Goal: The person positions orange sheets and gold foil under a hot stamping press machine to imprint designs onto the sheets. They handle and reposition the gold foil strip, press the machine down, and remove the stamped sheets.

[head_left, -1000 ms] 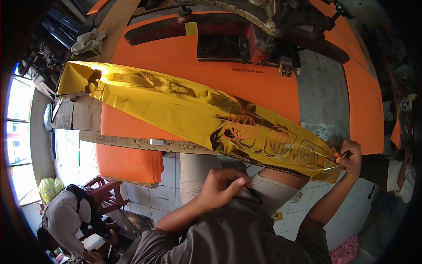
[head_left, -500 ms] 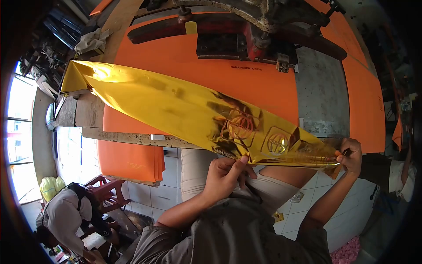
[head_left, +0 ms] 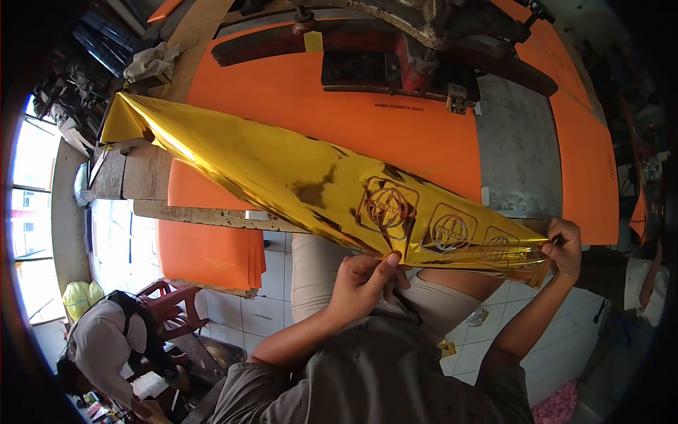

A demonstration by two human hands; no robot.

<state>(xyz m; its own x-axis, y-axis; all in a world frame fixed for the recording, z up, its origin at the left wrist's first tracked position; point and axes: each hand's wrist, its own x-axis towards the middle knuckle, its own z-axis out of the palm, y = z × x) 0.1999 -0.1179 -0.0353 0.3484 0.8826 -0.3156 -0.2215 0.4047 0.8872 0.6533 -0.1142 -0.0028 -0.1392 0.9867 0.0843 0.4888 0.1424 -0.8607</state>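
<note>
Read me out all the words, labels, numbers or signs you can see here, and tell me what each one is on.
"NAMA PESERTA DIDIK": on the large orange sheet behind the foil.
Lettering across the round emblems of the gold foil: too unclear to read.
Faint print on the lower orange stack: too small.
Faint marks on the right-hand orange sheet: too small.

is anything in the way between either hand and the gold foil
Nothing visible: the left hand pinches the near edge of the gold foil, and the right hand grips its right end. The orange sheet lies under the foil, not between.
</note>
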